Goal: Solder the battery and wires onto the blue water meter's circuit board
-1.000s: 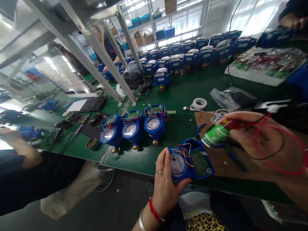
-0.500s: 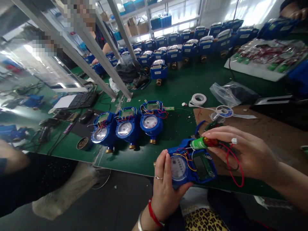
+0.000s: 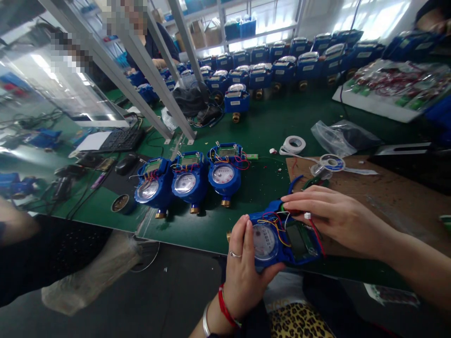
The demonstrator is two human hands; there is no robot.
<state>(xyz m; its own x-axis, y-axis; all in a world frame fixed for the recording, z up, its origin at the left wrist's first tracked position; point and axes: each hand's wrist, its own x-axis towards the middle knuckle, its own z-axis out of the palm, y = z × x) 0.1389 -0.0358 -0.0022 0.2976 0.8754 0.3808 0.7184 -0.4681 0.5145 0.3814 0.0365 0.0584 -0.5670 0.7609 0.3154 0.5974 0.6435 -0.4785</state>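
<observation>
My left hand [image 3: 244, 263] is closed round the dial end of a blue water meter [image 3: 276, 253], holding it tilted at the table's front edge. The meter's round dial faces up, with thin red, yellow and white wires beside it and a grey display at the right. My right hand [image 3: 334, 220] lies over the meter's far upper edge, its fingers pressed on a green battery [image 3: 283, 207] that they mostly hide. From under this hand a red lead hangs down over the display end, near a small white plug [image 3: 307, 216].
Three open water meters [image 3: 188, 183] stand to the left. Farther back are rows of blue meters [image 3: 260, 75] and a white tray [image 3: 373, 107] of wired batteries. A tape roll [image 3: 294, 144], solder spool [image 3: 332, 163] and cutters lie by a brown board [image 3: 384, 202]. Co-workers sit nearby.
My right hand has moved left and down with the battery, from above the display to the meter's far edge. The battery is now largely covered by the fingers. The left hand keeps its hold.
</observation>
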